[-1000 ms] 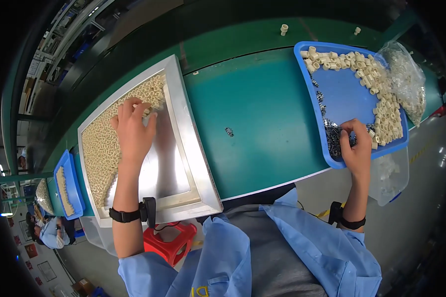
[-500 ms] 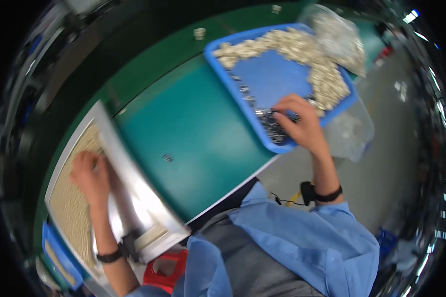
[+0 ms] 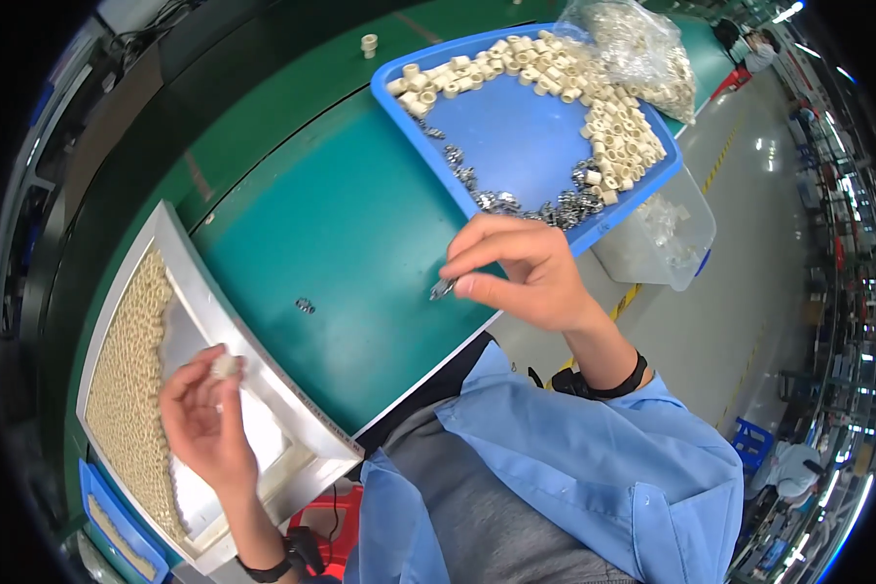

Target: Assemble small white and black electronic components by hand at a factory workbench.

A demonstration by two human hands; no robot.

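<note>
My left hand [image 3: 204,423] is over the silvery metal tray [image 3: 307,414], its thumb and fingers pinching a small cream-coloured cylindrical piece [image 3: 226,367]. A thick layer of small cream ring-like pieces [image 3: 122,370] covers the tray's left side. Above the green table, in front of the blue tray [image 3: 511,136], my right hand [image 3: 530,277] pinches a small dark metal part [image 3: 443,289] between thumb and fingertips. Larger cream tubular pieces [image 3: 623,136] line the blue tray's far and right sides. Dark shiny metal parts [image 3: 565,209] lie along its near and left edges.
One dark metal part [image 3: 305,306] lies on the green table [image 3: 360,234] between the trays. A cream piece [image 3: 369,45] stands beyond the blue tray. A clear plastic bag [image 3: 642,54] leans on its far right corner. Lower down are a translucent bin [image 3: 657,238] and a red stool [image 3: 326,526].
My right hand has come out of the blue tray, leftward over the table, with a dark metal part. My left hand has lifted off the cream pieces, moved nearer me and turned up, holding one piece.
</note>
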